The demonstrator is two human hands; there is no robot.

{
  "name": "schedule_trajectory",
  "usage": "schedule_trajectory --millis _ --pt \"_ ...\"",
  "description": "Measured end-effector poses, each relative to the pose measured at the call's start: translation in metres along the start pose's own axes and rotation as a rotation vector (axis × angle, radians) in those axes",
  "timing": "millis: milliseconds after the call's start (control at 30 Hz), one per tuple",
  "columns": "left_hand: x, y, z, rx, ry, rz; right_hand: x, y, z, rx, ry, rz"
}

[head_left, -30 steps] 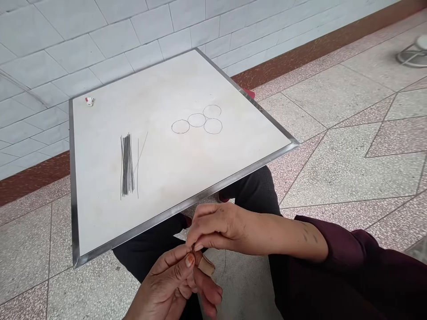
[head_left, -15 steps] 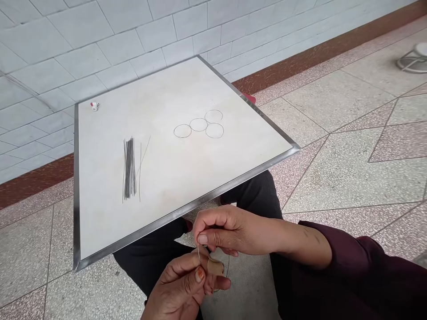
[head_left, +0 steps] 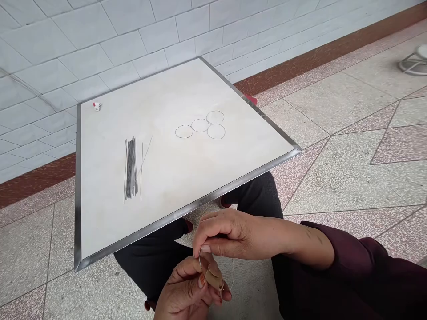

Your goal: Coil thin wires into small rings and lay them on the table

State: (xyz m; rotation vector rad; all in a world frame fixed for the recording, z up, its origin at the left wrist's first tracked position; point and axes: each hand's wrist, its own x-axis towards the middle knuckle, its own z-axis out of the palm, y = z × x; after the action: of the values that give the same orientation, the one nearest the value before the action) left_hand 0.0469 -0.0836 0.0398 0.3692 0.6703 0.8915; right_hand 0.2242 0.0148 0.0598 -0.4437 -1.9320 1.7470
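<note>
Below the table's front edge, my left hand is closed, thumb against fingers, on a thin wire that bends in a curve. A tan wrapping sits around a finger of that hand. My right hand pinches the same wire just above, between thumb and forefinger. On the white table lie a bundle of dark straight wires, a few loose wires beside it, and several thin wire rings near the middle; the upper right ring has a gap.
A small red and white object lies near the table's far left corner. The metal table edge runs just beyond my hands. A tiled wall stands behind; a stool is at the far right.
My right hand has moved slightly down and its wrist has turned. My left hand has shifted a little to the right, and more of the wire's curve shows at the right.
</note>
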Motion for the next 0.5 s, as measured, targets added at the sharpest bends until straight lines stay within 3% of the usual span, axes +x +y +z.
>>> schedule_trajectory --millis 100,333,500 --pt "0.0008 -0.0051 -0.0016 -0.013 -0.043 0.028 -0.0005 -0.003 -0.0016 -0.019 0.002 -0.023" --pt "0.0049 -0.0082 -0.0042 -0.008 -0.186 0.137 -0.0064 -0.0029 -0.002 0.074 -0.018 0.102" --pt "0.0088 -0.0072 -0.0088 -0.058 -0.11 0.191 -0.002 -0.0013 0.002 0.135 0.062 0.18"
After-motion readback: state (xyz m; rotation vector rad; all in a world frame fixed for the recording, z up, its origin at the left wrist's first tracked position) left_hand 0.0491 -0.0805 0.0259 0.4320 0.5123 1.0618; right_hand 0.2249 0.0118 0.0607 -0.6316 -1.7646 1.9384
